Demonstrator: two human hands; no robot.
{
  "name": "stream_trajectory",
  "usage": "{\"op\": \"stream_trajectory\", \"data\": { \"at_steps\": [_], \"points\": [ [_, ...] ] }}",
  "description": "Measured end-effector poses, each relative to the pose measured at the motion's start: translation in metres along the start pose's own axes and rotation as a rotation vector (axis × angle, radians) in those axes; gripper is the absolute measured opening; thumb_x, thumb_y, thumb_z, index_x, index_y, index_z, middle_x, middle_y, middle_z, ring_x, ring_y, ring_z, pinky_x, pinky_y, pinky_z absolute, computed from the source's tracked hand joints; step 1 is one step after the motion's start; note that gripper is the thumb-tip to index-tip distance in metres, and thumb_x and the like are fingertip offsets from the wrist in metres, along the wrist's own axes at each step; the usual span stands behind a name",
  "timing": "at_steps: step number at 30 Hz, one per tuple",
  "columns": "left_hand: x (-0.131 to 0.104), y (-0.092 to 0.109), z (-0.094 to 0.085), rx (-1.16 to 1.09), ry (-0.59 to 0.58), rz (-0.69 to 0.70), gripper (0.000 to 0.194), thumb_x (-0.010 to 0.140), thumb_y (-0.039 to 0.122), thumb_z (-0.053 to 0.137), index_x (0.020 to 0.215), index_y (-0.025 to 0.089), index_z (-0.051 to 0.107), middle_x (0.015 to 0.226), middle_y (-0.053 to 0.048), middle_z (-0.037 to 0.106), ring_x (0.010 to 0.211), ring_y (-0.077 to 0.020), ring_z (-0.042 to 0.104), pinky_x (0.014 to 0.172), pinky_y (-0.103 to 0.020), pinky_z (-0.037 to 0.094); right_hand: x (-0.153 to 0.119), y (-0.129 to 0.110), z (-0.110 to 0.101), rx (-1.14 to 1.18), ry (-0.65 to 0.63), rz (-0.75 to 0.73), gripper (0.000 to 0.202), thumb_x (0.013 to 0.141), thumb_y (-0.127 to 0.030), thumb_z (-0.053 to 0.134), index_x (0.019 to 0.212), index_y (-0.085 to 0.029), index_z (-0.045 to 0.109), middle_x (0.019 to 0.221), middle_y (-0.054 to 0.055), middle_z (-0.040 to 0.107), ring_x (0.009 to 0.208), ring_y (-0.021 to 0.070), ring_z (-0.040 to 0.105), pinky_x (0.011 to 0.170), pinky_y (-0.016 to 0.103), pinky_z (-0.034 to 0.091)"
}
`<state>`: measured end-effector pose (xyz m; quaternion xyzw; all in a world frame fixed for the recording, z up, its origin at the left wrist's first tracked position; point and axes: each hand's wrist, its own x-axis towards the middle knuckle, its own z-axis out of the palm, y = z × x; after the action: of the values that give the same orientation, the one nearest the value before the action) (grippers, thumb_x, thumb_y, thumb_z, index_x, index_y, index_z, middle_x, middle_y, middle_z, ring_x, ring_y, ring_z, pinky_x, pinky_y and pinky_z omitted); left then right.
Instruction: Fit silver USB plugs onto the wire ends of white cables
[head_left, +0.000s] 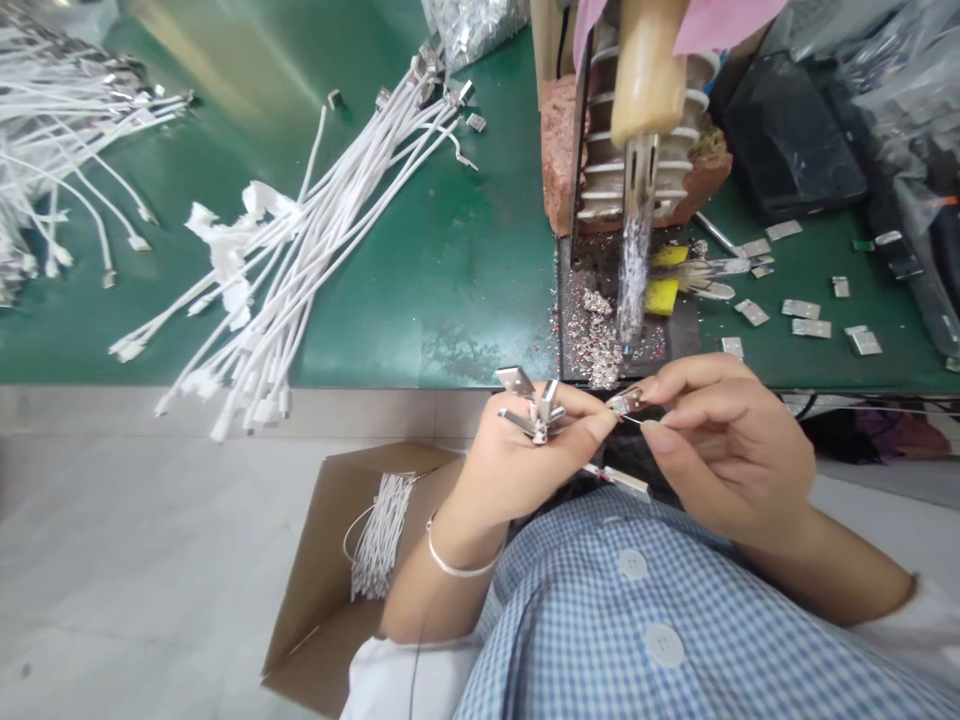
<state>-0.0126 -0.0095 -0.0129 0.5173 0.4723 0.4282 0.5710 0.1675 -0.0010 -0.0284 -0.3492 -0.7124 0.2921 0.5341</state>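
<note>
In the head camera view, a green bench [480, 290] was seen across the top. At its far left, a loose pile of white cables [82, 150] with metal ends was spread. Farther right, crumpled white material [225, 245] was partly covered by a long bundle of white cables [322, 220], laid slantwise with its lower ends jutting past the bench edge. Below, a tied cable bunch [382, 535] was held in an open cardboard box [315, 580].

Near the centre, several metal plugs [536, 408] were carried in a fan by the left hand [510, 460]. Its grip was closed, thumb against forefinger, at the near end of a small metal connector [627, 401]. Beneath the hands, a longer plug [627, 483] was seen. The connector, just in front of the bench edge, was also pinched from the other side by the right hand [731, 440], whose grip was almost closed, with the thumb set slightly apart below, at a thin wire [631, 420].

Above, a soldering iron [637, 200] was pointed downward in a coiled stand [600, 185], with a yellow sponge [664, 298] beside it. Farther right, loose metal shells [806, 318] were scattered below a black case [795, 140].
</note>
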Motion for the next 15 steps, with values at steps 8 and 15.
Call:
{"op": "stream_trajectory", "data": {
  "at_steps": [8, 15],
  "points": [
    [0.009, 0.004, -0.001, 0.029, -0.007, 0.036, 0.018, 0.086, 0.019, 0.066, 0.068, 0.018, 0.065, 0.059, 0.003, 0.056, 0.054, -0.0085, 0.048, 0.050, -0.021, 0.040, 0.010, -0.004, -0.002, -0.008, 0.012, 0.064, 0.022, 0.080, -0.002, 0.064, 0.082, -0.022, 0.057, 0.091, 0.002, 0.064, 0.085, 0.0155, 0.063, 0.072, 0.032, 0.056],
    [0.017, 0.010, -0.003, 0.064, -0.029, -0.016, 0.022, 0.087, 0.027, 0.065, 0.067, 0.018, 0.065, 0.059, 0.001, 0.055, 0.054, -0.0117, 0.050, 0.047, -0.024, 0.044, 0.018, -0.007, -0.001, -0.014, 0.040, 0.131, 0.022, 0.082, -0.004, 0.064, 0.078, -0.026, 0.059, 0.094, 0.004, 0.064, 0.086, 0.0201, 0.061, 0.074, 0.038, 0.054]
  ]
}}
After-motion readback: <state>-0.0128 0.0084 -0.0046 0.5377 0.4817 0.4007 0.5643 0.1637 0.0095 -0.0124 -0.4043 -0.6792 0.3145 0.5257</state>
